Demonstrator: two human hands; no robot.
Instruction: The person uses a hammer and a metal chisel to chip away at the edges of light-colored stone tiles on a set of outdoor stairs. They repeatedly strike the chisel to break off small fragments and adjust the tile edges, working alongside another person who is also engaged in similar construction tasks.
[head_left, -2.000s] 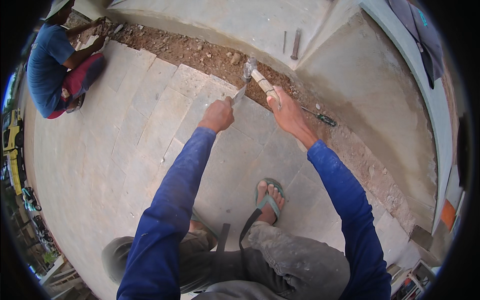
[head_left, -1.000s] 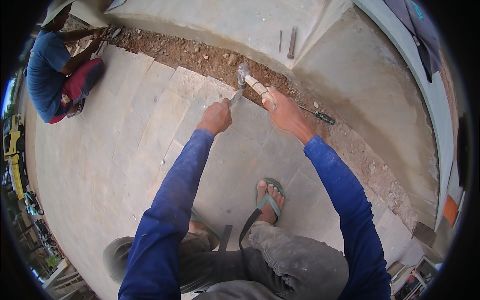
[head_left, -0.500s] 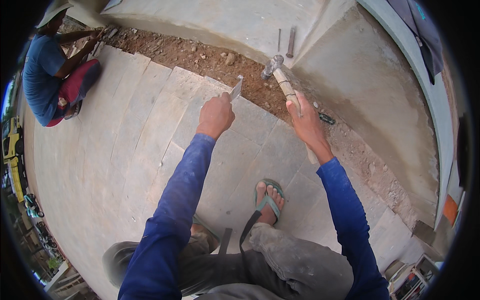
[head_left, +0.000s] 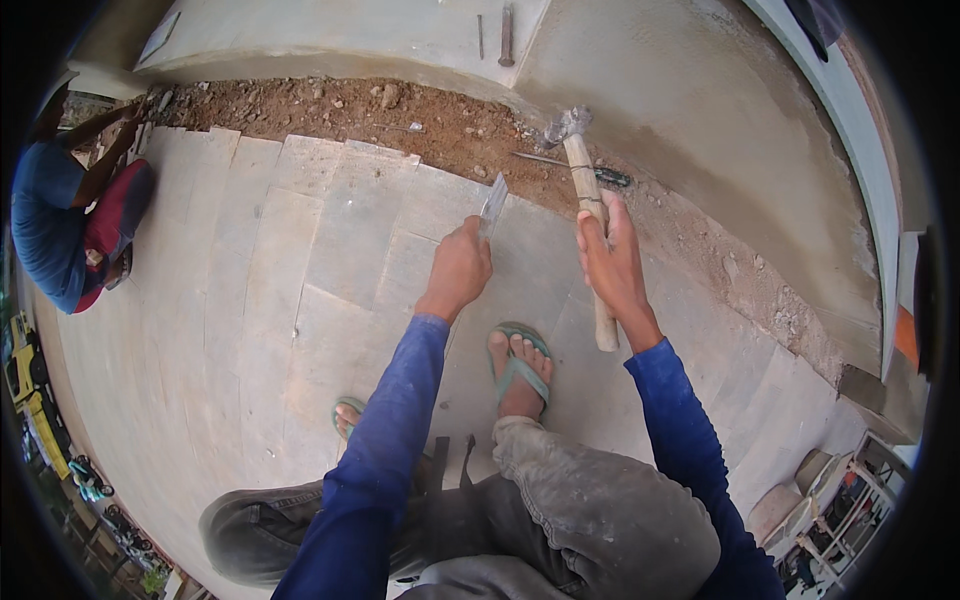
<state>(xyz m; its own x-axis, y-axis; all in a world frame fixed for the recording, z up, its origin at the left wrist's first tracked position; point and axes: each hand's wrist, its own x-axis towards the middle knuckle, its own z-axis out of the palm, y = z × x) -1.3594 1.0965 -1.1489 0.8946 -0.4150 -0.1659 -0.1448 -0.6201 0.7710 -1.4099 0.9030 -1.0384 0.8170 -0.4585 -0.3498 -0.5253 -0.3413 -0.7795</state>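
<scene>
A person seen from above is working with both hands where pale paving tiles (head_left: 350, 220) are bordering a strip of reddish-brown soil (head_left: 440, 130). The grip of a flat metal blade (head_left: 494, 203) is disappearing inside the left hand (head_left: 460, 270), only the free end showing; whether its tip is touching the tile edge or hanging above it cannot be told. The right hand (head_left: 613, 260) is covering part of the wooden handle of a hammer (head_left: 582, 165), which is itself passing in front of a screwdriver (head_left: 613, 177) and hiding the place where shaft meets handle. The left foot (head_left: 346, 415) is showing only in part beside the blue left sleeve (head_left: 400, 400). At the dark rim, the head of a squatting co-worker (head_left: 50, 220) is being largely lost, and a dark cloth (head_left: 812, 30) is being cut off at upper right. Any marking on the blade or on the distant yellow vehicle (head_left: 40, 405) is proving too small to read. The two hands are standing apart, each clamping its own tool: the blade is pointing away from the person, beyond the left knuckles; the hammer's head is lying beyond the right fingers, to the right of the blade and apart from it, while the butt is projecting below the palm
</scene>
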